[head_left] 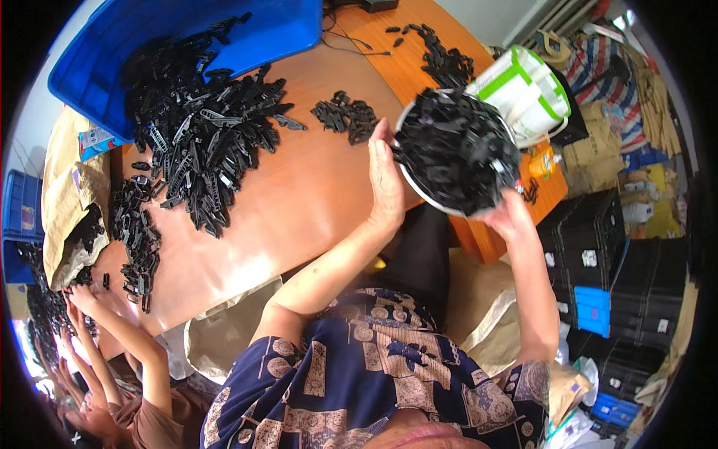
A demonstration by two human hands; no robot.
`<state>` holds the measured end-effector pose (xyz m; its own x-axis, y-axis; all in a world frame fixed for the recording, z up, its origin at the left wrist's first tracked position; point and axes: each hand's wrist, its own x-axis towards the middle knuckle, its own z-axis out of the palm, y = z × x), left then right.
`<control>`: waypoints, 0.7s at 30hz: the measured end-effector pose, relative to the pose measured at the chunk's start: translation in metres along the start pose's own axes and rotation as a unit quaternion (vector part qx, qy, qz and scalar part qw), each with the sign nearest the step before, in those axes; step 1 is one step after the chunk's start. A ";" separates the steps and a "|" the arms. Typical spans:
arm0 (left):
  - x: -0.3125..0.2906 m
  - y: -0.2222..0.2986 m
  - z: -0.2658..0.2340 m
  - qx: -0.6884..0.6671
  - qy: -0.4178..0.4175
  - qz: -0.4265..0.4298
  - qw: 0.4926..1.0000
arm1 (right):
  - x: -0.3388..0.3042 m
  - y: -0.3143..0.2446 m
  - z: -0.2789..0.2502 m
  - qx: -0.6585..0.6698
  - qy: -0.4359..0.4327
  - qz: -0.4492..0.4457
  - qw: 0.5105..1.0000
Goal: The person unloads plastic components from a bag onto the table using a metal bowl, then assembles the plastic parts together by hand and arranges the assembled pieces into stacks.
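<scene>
Between my hands is a round white bucket (420,191), heaped with small black plastic parts (456,146), its open mouth turned up toward me. My left hand (385,179) presses against the bucket's left side, thumb near the rim. On the lower right side my right hand (506,215) grips it, with its fingers partly hidden. The bucket hangs over the front edge of the wooden table (314,217). Left of it, a small pile of black parts (345,117) lies on the tabletop.
A blue bin (280,34) lies tipped at the far left, a large heap of black clips (217,131) spilling from it. Behind my bucket stands a white-and-green bucket (523,90). Another person's hand (84,301) is beside a paper sack (63,202). Black crates (583,239) stand at right.
</scene>
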<state>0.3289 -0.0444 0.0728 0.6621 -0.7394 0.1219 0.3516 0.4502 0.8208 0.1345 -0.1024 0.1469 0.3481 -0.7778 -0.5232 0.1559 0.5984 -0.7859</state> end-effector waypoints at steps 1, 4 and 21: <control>0.014 0.006 0.006 0.017 0.019 0.025 0.999 | 0.028 -0.010 0.007 -0.013 -0.048 0.007 0.999; 0.052 0.011 0.017 -0.261 0.049 -0.071 0.962 | 0.113 -0.036 0.009 -0.104 -0.139 0.027 0.984; 0.164 -0.051 -0.031 0.262 0.173 0.184 0.932 | 0.207 -0.118 0.179 -0.503 -0.084 -0.090 0.856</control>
<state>0.4402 -0.1732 0.0331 0.8794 -0.3378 0.3355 -0.2520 0.2676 0.9300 0.3534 -0.2998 0.1904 0.5439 -0.7501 -0.3762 -0.6239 -0.0616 -0.7791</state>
